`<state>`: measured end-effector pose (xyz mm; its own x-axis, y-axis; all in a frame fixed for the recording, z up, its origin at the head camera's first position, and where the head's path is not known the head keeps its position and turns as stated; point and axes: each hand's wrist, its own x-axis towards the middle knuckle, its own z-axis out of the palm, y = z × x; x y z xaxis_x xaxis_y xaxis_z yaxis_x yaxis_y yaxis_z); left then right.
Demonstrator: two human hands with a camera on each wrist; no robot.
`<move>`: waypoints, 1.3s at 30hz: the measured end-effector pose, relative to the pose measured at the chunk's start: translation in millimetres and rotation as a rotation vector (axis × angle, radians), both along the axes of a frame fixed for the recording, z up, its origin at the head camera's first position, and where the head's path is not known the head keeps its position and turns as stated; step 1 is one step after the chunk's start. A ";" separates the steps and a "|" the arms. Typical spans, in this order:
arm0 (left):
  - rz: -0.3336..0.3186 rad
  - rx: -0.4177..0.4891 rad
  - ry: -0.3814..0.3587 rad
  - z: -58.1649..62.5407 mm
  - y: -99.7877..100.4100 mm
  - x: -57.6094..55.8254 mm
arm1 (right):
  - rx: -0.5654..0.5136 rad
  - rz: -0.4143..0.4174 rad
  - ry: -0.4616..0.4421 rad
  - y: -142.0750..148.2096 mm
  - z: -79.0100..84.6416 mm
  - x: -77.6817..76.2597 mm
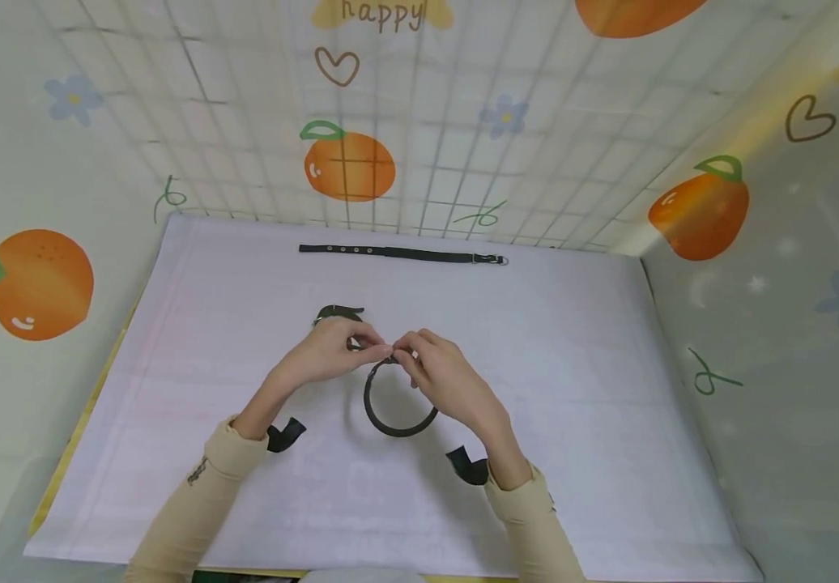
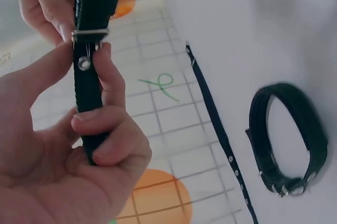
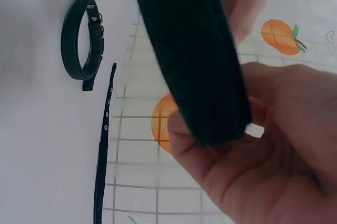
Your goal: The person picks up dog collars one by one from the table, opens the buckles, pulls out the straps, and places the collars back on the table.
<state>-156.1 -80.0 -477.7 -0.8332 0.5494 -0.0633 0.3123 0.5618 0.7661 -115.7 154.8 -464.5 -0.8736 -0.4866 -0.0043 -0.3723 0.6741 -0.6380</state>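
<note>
A dark collar (image 1: 399, 434) with a metal buckle (image 2: 89, 36) is bent into a loop between my two hands. My left hand (image 1: 332, 348) grips the strap end below the buckle, fingers curled round it; one eyelet (image 2: 84, 63) shows there. The strap passes through the buckle frame; in the left wrist view the prong stands beside the eyelet, and I cannot tell whether it is in a hole. On the other side, my right hand (image 1: 452, 372) pinches the collar close to the buckle. In the right wrist view the collar's broad band (image 3: 195, 61) hides part of the fingers.
A second collar, buckled into a ring (image 2: 316, 140), stands on the white table (image 1: 594, 453) just beyond my left hand. Farther back, a third collar (image 1: 427, 255) lies stretched flat near a wire grid behind a printed sheet. Black straps (image 1: 467, 466) hang at both wrists.
</note>
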 end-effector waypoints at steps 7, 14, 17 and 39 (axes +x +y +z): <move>-0.072 0.007 0.073 -5.4 -2.8 -2.2 | -0.023 0.038 -0.055 3.3 -0.3 0.7; -0.097 0.097 0.108 -9.1 -9.1 0.2 | -0.050 0.018 -0.014 5.8 -5.1 -0.2; -0.098 0.087 0.154 -9.8 -9.0 2.3 | -0.069 -0.005 0.004 5.9 -6.4 -0.8; -0.052 -0.050 0.351 -11.4 3.9 15.8 | -0.112 -0.025 0.062 8.0 -8.6 0.1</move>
<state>-140.3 -76.0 -489.1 -0.7799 0.5951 0.1940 0.5807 0.5723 0.5790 -115.6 162.9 -473.1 -0.8826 -0.4587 0.1032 -0.3971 0.6096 -0.6861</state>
